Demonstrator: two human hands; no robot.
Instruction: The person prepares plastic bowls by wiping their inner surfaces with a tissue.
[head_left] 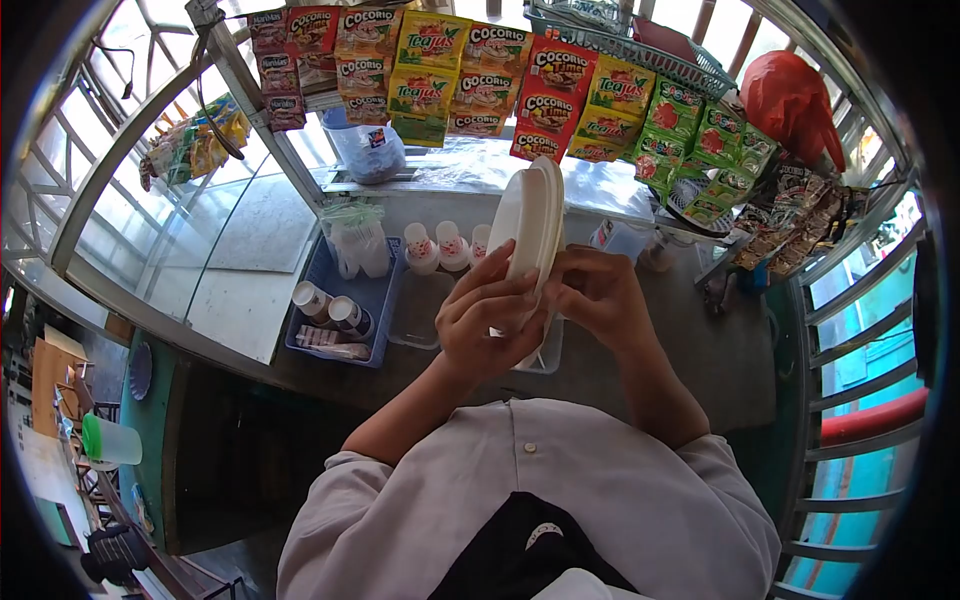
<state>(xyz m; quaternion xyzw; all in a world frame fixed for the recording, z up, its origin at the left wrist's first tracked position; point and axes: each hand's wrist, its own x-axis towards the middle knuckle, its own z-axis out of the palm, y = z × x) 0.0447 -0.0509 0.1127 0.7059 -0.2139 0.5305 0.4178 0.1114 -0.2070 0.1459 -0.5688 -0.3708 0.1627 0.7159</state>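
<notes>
Above the counter, a white shallow container [525, 215] with a rounded rim is held up on its edge, seen nearly side-on. My left hand [490, 315] is closed around its lower left side, fingers spread across the outer wall. My right hand [598, 290] is at the lower right rim, with its fingers bent and pinched together against the edge. Whether a lid sits on the container cannot be made out. Partly behind my hands, a clear plastic tray [545, 358] rests on the counter.
A blue basket [378, 345] at left holds jars and plastic bags. Beside it stand stacks of white cups [421, 250] and a clear box [412, 315]. Drink sachets [490, 75] hang in a row above. A red bag [790, 105] hangs at upper right.
</notes>
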